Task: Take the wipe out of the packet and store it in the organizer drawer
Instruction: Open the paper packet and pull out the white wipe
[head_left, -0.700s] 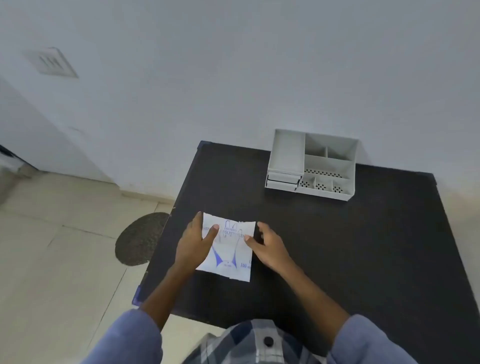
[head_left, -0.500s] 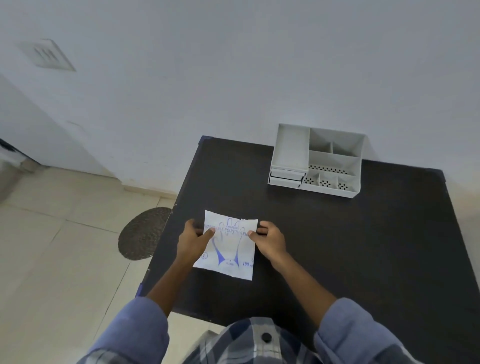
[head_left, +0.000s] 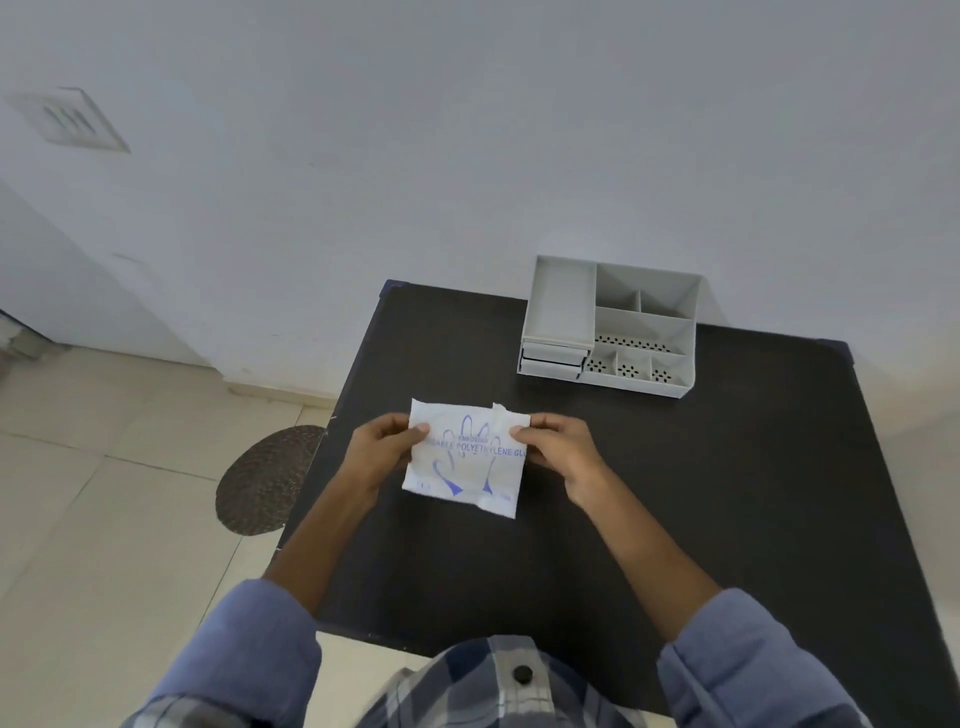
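A flat white packet (head_left: 467, 462) with blue print and a glove outline is held over the black table (head_left: 727, 493). My left hand (head_left: 379, 452) pinches its left edge and my right hand (head_left: 558, 449) pinches its upper right corner. A small tear or flap sticks up at the packet's top edge. No wipe shows outside the packet. The grey organizer (head_left: 613, 327) stands at the table's far edge, its two small drawers (head_left: 550, 359) at the front left both closed.
A white wall rises right behind the table. Tiled floor and a round dark mat (head_left: 265, 478) lie to the left of the table. My blue sleeves and checked shirt fill the bottom of the view.
Both hands have lifted the packet off the table and shifted their grip to its upper edge. The right hand moved up to the top right corner.
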